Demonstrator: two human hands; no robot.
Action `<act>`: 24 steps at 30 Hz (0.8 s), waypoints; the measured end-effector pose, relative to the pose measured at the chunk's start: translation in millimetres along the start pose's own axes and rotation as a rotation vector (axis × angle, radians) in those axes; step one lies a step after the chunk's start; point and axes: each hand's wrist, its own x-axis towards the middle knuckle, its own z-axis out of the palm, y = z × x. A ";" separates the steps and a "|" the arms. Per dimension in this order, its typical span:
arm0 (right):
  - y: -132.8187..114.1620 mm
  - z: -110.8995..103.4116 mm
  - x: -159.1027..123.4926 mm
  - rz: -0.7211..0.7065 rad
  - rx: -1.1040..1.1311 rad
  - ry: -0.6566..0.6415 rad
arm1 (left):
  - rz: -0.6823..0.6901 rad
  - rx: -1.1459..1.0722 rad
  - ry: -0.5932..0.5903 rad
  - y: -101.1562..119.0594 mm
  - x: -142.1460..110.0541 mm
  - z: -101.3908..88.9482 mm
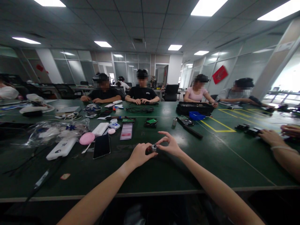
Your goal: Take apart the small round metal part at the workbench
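My left hand (140,154) is closed around a small round metal part (154,148), silvery with a dark top, gripped between thumb and fingers just above the green table. From the other side my right hand (171,145) pinches at the top of the same part, thumb and a finger close together and the other fingers raised. Whether a separate tiny piece sits in that pinch is too small to tell. Beyond my hands stand a small metal cylinder (174,122) and a black device with a green circuit board (150,122).
Left of my hands lie a phone with a lit screen (126,131), a dark tablet-like device (101,146), a pink round lid (87,138) and a white case (61,149). To the right are a black bar (193,132) and a blue tray (197,116). Several people sit around the table.
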 end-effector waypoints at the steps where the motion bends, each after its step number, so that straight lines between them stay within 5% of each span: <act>1: 0.1 0.8 -0.1 -0.005 -0.003 0.006 | 0.003 0.001 0.000 0.0 -0.1 0.1; 24: 0.5 7.3 -0.8 0.015 0.012 0.056 | 0.001 0.006 0.013 0.8 -0.1 1.6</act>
